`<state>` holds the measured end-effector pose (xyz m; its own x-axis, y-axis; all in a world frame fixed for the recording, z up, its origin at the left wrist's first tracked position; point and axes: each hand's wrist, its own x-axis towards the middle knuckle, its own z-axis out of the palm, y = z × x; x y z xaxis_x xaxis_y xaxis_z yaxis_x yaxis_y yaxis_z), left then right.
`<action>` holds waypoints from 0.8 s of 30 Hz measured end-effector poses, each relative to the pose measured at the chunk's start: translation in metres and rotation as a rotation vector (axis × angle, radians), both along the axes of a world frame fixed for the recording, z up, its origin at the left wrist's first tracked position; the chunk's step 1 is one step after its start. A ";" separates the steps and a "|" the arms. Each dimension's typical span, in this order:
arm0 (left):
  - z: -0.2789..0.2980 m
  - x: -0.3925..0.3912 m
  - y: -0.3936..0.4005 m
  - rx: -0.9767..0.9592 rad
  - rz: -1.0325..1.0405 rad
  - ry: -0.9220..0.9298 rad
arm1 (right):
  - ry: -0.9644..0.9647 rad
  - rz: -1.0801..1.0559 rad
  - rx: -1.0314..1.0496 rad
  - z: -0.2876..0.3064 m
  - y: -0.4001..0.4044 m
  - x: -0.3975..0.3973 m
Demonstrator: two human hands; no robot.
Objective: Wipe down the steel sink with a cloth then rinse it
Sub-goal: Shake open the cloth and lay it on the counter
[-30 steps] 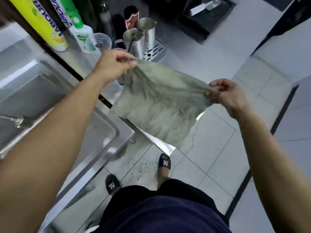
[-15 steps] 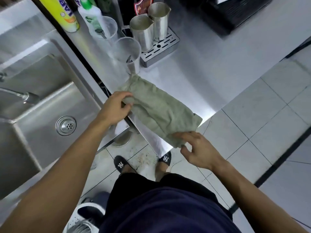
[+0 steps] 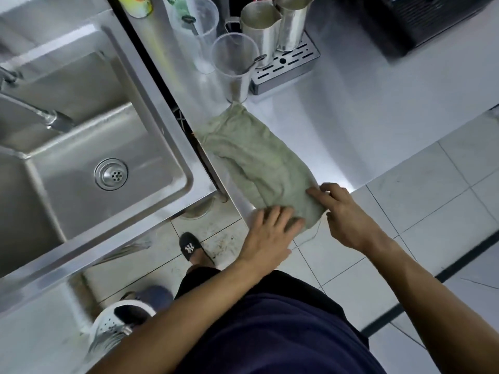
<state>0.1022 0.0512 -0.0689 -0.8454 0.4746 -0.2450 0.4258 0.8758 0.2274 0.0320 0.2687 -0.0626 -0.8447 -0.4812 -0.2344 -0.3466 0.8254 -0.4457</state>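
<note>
A pale green cloth [image 3: 253, 155] lies folded in a long strip on the steel counter [image 3: 351, 125], running from a clear cup down to the counter's near corner. My left hand [image 3: 270, 233] lies flat with spread fingers on the cloth's near end. My right hand [image 3: 340, 209] touches the same end from the right with straight fingers. The steel sink [image 3: 67, 198] is at the left, with its round drain [image 3: 111, 174] and the faucet spout [image 3: 51, 120] over the basin.
Two clear plastic cups [image 3: 235, 66], two steel pitchers [image 3: 272, 25] on a slotted drip tray [image 3: 286, 68] and a dark machine [image 3: 432, 20] stand at the back of the counter. A white colander [image 3: 113, 327] sits on the floor below the sink.
The cloth went from held spread in the air to lying folded on the counter. My left hand moved from its far end to its near end, beside my right hand.
</note>
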 end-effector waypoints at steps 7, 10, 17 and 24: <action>0.012 0.011 -0.041 0.445 0.236 0.037 | -0.021 0.020 -0.262 0.027 -0.005 0.015; 0.051 -0.002 -0.068 0.848 0.671 -0.429 | -0.178 -0.174 -0.404 0.058 -0.028 0.007; 0.058 -0.098 -0.108 0.986 1.015 -0.376 | -0.416 -0.344 -0.464 0.075 -0.099 -0.090; 0.031 -0.096 -0.096 0.362 0.574 0.250 | 0.241 0.007 -0.078 0.017 -0.138 -0.076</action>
<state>0.0059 -0.0446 -0.0381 -0.9959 -0.0467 0.0770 -0.0019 0.8653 0.5013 -0.0439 0.1306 -0.0454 -0.8682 -0.4961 0.0115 -0.4564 0.7891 -0.4112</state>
